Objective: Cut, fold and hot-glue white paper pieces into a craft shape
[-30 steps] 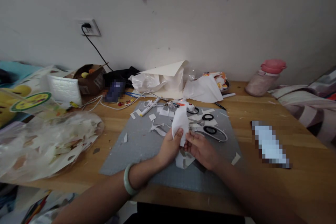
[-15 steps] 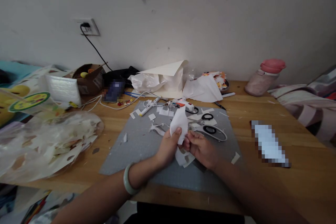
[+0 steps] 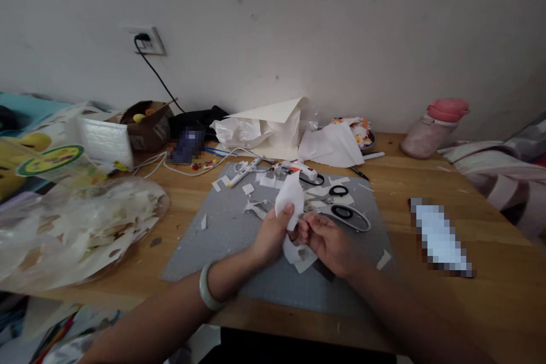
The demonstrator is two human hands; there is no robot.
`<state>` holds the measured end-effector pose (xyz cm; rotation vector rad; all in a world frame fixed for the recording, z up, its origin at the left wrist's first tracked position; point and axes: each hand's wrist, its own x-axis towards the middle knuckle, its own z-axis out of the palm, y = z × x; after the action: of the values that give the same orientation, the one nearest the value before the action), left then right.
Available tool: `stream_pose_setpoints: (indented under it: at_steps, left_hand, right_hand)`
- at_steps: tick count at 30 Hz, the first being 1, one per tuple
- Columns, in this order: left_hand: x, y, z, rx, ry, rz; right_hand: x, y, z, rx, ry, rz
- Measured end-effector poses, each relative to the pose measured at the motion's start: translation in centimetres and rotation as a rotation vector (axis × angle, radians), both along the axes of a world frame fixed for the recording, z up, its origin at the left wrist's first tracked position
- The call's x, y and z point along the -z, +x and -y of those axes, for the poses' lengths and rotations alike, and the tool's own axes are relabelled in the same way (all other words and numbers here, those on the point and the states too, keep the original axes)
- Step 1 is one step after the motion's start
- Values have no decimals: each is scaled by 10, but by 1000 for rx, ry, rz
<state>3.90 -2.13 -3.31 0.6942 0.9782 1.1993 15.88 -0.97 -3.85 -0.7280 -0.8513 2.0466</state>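
Over the grey mat (image 3: 222, 250) near the table's front edge, the left hand (image 3: 271, 234) pinches a white paper piece (image 3: 290, 198) upright with thumb on top, steadying it while the right hand (image 3: 326, 239), fingers curled, nips its lower edge; scissors (image 3: 341, 210) lie just behind.

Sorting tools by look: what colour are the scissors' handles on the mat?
Black inside with grey outer rims on the scissors, clearest in the head view.

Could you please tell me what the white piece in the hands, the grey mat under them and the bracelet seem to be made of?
White piece: thin matte paper, by its soft curl. Grey mat: probably rubbery plastic or felt, dull and flat. Bracelet: likely jade or glass, pale green with a smooth sheen.
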Motion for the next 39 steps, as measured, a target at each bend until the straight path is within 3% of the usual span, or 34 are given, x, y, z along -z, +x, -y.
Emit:
stream_pose_setpoints:
  at_steps: [6, 9, 16, 22, 29, 35, 39]
  left_hand:
    - [3, 1, 1, -68, 15, -142]
    - [3, 0, 1, -40, 37, -196]
    - [2, 1, 0, -67, -66, -24]
    - [5, 0, 0, -26, 30, -198]
    - [4, -1, 1, -47, -74, -80]
    - [5, -2, 1, -47, 16, -261]
    - [2, -3, 0, -5, -9, -173]
  right_hand:
    - [4, -5, -1, 56, -42, 107]
    - [7, -7, 1, 77, -61, 111]
    - [2, -3, -3, 31, -146, -34]
    - [8, -6, -2, 58, -65, 116]
    - [6, -5, -2, 45, -129, 53]
    - [8, -9, 0, 43, -52, 134]
    - [7, -8, 0, 63, -79, 62]
